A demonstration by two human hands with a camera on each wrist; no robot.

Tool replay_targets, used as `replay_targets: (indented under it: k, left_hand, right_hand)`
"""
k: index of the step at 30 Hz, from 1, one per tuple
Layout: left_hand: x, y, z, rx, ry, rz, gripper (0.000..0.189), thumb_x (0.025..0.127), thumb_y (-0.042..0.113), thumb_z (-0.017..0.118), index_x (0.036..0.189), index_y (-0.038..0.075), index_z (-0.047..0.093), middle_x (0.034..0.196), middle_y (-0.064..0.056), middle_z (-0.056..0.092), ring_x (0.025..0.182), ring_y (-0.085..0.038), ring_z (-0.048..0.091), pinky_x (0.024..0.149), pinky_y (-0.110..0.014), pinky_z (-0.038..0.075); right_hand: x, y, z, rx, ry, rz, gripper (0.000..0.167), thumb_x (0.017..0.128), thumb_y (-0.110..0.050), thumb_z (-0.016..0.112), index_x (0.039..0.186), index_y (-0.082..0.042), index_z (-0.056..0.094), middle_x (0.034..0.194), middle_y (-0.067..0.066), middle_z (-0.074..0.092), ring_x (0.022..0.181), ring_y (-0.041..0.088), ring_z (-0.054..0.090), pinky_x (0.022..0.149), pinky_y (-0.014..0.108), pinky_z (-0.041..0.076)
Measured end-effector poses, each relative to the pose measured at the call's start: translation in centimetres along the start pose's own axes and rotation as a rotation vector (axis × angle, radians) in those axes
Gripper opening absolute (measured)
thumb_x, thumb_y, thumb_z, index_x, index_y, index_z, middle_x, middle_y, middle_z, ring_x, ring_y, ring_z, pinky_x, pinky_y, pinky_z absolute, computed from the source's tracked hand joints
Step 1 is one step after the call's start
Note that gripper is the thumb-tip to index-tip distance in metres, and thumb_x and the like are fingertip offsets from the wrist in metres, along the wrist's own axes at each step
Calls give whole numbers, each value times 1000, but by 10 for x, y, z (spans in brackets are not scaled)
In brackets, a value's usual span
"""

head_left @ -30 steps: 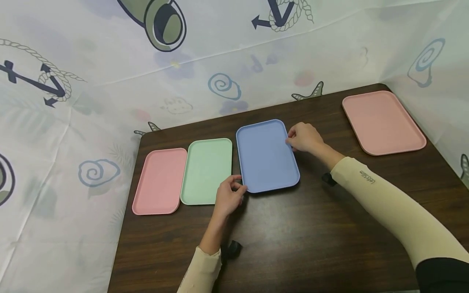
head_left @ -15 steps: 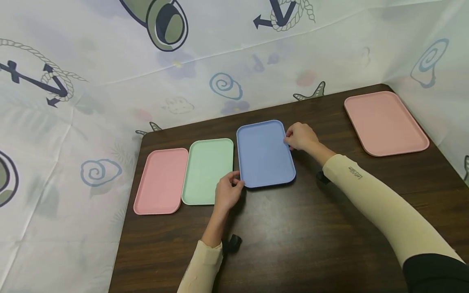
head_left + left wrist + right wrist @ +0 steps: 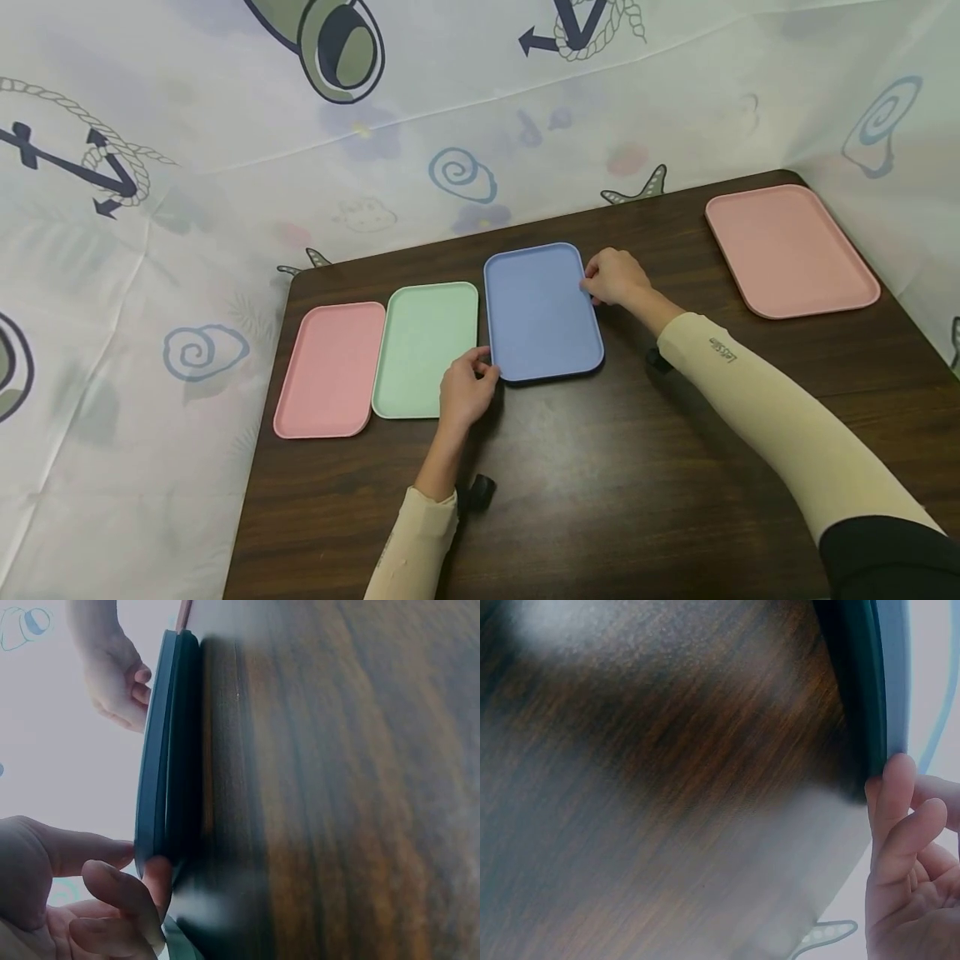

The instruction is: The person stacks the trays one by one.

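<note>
A blue tray [image 3: 543, 317] lies right of the green tray [image 3: 426, 350] in the head view, its near edge casting a dark shadow. My left hand [image 3: 467, 392] pinches its near-left corner between thumb and finger. At the far part of its right side, my right hand [image 3: 617, 279] pinches the rim. In the left wrist view, the left thumb is on the upper side of the blue tray [image 3: 154, 765] and a finger is under it. Fingers of the right hand [image 3: 919, 862] meet the tray's rim in the right wrist view. Whether the underside fully touches the table cannot be told.
A pink tray [image 3: 330, 371] adjoins the green tray on its left. Another, paler pink tray [image 3: 791, 250] lies at the table's far right corner. The dark wooden table [image 3: 637, 483] backs onto a printed cloth [image 3: 262, 200].
The blue tray's near edge has shifted slightly away from me and its right side slightly left, mostly in the first half second. The right hand and forearm have moved a little left with it.
</note>
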State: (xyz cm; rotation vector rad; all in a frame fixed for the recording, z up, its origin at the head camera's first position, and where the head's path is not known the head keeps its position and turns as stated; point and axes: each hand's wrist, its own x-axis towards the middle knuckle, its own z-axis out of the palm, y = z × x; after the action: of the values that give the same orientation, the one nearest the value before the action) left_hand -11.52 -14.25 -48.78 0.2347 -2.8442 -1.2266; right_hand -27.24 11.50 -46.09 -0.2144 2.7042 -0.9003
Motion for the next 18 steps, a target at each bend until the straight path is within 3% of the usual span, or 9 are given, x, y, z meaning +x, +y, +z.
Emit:
replay_targets:
  k: [18]
  left_hand:
    - [-7, 2, -2, 113, -16, 32, 36, 90, 15, 67, 124, 5, 66, 77, 2, 66, 59, -13, 54, 56, -34, 45]
  right_hand:
    - [-5, 0, 4, 0, -2, 8, 21, 94, -19, 62, 104, -2, 69, 76, 10, 72, 67, 24, 68, 57, 33, 49]
